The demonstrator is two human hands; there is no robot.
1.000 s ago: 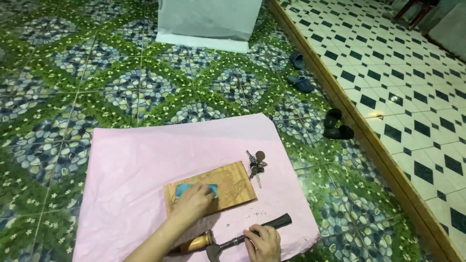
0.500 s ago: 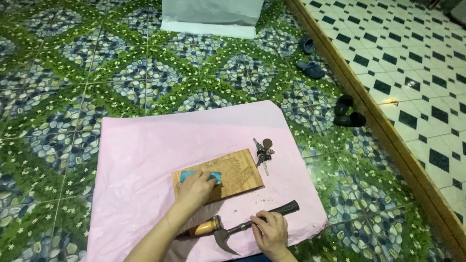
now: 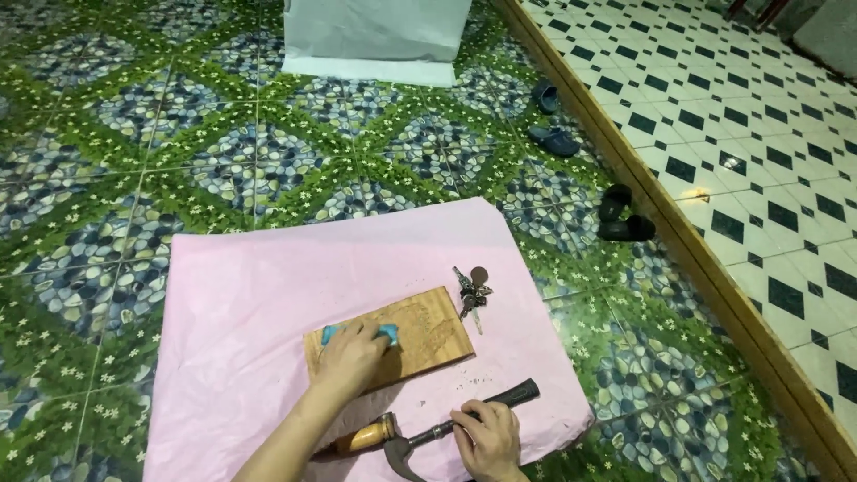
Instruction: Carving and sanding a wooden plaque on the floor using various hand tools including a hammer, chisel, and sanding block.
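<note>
A carved wooden board [image 3: 420,332] lies on a pink sheet [image 3: 268,286] spread over the floor. My left hand [image 3: 350,359] presses a light blue cloth [image 3: 388,334] flat on the board's left half. My right hand [image 3: 486,437] rests on the dark handle of a claw hammer [image 3: 464,424] lying at the sheet's near edge. A wooden-handled tool [image 3: 364,437] lies next to the hammer head, partly hidden by my left forearm. A bunch of keys [image 3: 471,292] sits just beyond the board's right corner.
Green and blue pebble-pattern tiles [image 3: 178,161] surround the sheet. A white bag [image 3: 375,36] stands at the far side. Blue slippers [image 3: 549,116] and black slippers [image 3: 625,214] lie by a wooden threshold [image 3: 678,241], beyond which are black-and-white tiles.
The view has shifted slightly. My left hand stays on the blue cloth on the board, and my right hand stays on the hammer handle.
</note>
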